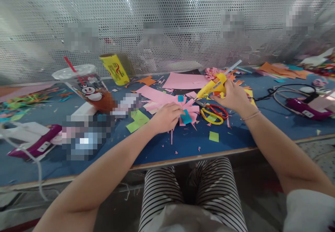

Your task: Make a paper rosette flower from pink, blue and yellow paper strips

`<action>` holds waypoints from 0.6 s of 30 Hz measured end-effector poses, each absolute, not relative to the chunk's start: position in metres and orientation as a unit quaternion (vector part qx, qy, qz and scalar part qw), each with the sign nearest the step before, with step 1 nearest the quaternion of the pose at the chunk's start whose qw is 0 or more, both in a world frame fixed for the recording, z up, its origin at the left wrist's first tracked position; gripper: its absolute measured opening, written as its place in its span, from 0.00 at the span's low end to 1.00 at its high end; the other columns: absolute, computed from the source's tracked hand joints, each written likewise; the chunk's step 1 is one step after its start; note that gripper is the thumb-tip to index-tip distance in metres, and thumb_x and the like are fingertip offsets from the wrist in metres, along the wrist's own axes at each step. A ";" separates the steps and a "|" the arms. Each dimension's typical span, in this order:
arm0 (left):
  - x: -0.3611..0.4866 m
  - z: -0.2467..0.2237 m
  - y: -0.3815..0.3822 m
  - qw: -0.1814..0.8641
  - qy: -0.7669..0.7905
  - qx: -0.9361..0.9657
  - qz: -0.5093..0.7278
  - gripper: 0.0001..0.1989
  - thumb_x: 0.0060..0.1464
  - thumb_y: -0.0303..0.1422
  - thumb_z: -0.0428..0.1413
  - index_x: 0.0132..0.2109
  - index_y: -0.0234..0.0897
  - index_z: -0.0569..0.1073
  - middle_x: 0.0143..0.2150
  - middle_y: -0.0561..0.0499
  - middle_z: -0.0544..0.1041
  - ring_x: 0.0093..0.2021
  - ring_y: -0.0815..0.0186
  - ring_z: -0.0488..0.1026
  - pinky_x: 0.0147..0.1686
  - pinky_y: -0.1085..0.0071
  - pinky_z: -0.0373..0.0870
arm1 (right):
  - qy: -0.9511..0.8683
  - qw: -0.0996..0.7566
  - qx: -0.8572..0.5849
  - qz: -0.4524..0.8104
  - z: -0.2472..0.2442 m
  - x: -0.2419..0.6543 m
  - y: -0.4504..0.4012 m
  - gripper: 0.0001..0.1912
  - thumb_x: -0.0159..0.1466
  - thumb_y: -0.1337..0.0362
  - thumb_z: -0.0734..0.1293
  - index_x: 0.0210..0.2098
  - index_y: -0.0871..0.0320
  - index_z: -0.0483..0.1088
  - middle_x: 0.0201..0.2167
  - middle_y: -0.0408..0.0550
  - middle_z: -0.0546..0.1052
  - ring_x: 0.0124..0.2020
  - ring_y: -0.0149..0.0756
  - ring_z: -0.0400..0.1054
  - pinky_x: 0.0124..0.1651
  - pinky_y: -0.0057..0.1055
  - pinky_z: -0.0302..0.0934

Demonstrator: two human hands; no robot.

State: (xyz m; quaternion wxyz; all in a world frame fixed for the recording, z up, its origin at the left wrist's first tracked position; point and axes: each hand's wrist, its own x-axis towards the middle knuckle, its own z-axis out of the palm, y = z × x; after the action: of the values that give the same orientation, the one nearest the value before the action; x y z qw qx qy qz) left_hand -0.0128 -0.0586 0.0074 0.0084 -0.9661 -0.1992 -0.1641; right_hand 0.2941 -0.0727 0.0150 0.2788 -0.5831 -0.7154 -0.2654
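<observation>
In the middle of the table, my left hand (167,118) has its fingers drawn together, with the fingertips on a small blue paper piece (186,117). Pink paper strips (157,96) fan out under and around that hand, and a second blue square (180,98) lies on them. My right hand (235,97) is wrapped round a yellow glue gun (213,86), a clear glue stick (233,66) jutting from its back. The gun's nozzle points down and left, close to the pink strips. Scissors (215,115) with red and yellow handles lie just below the gun.
A tilted drink cup (90,89) and a yellow tube (115,69) stand at left. Purple devices (47,141) lie at both sides, with cables. Green paper (138,120) and scraps litter the blue tabletop (157,151). A perforated metal panel (178,12) closes off the back.
</observation>
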 end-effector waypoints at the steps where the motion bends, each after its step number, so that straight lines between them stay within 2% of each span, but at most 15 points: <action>1: -0.013 0.007 -0.058 0.011 -0.198 -0.969 -0.151 0.17 0.53 0.24 0.45 0.46 0.37 0.74 0.46 0.46 0.74 0.49 0.61 0.67 0.53 0.60 0.62 | -0.715 0.280 -0.583 -0.265 0.015 0.295 -0.072 0.35 0.57 0.43 0.62 0.53 0.64 0.59 0.39 0.60 0.72 0.38 0.52 0.69 0.34 0.41 0.61; 7: -0.011 0.001 -0.057 0.034 -0.196 -0.976 -0.084 0.17 0.55 0.25 0.45 0.46 0.37 0.74 0.47 0.45 0.75 0.53 0.59 0.65 0.55 0.58 0.59 | -0.710 0.295 -0.588 -0.250 0.014 0.298 -0.070 0.33 0.56 0.43 0.63 0.50 0.64 0.61 0.39 0.60 0.72 0.39 0.53 0.68 0.35 0.41 0.61; 14: -0.018 0.007 -0.049 -0.018 -0.213 -0.954 -0.212 0.17 0.53 0.25 0.45 0.46 0.37 0.74 0.46 0.46 0.74 0.50 0.62 0.67 0.54 0.62 0.62 | -0.662 0.334 -0.648 -0.173 0.014 0.321 -0.053 0.37 0.52 0.44 0.68 0.50 0.64 0.62 0.41 0.61 0.72 0.41 0.52 0.68 0.38 0.41 0.62; 16: -0.021 0.008 -0.047 -0.023 -0.208 -0.955 -0.209 0.19 0.51 0.25 0.48 0.50 0.38 0.72 0.51 0.45 0.72 0.54 0.61 0.65 0.57 0.60 0.60 | -0.642 0.338 -0.672 -0.150 0.009 0.339 -0.044 0.36 0.51 0.44 0.68 0.49 0.64 0.63 0.38 0.58 0.73 0.37 0.47 0.69 0.35 0.38 0.61; 18: -0.024 0.009 -0.047 -0.025 -0.188 -0.968 -0.167 0.26 0.47 0.26 0.51 0.56 0.38 0.66 0.59 0.44 0.66 0.60 0.58 0.60 0.61 0.57 0.54 | -0.643 0.334 -0.675 -0.139 0.003 0.360 -0.035 0.33 0.53 0.44 0.67 0.45 0.66 0.64 0.32 0.55 0.73 0.29 0.39 0.67 0.30 0.34 0.59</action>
State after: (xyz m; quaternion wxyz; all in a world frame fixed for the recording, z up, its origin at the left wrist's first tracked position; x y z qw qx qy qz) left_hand -0.0239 -0.0475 0.0093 -0.0247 -0.9676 -0.1875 -0.1672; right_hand 0.3601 -0.0353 0.0032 0.3341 -0.6753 -0.6427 -0.1392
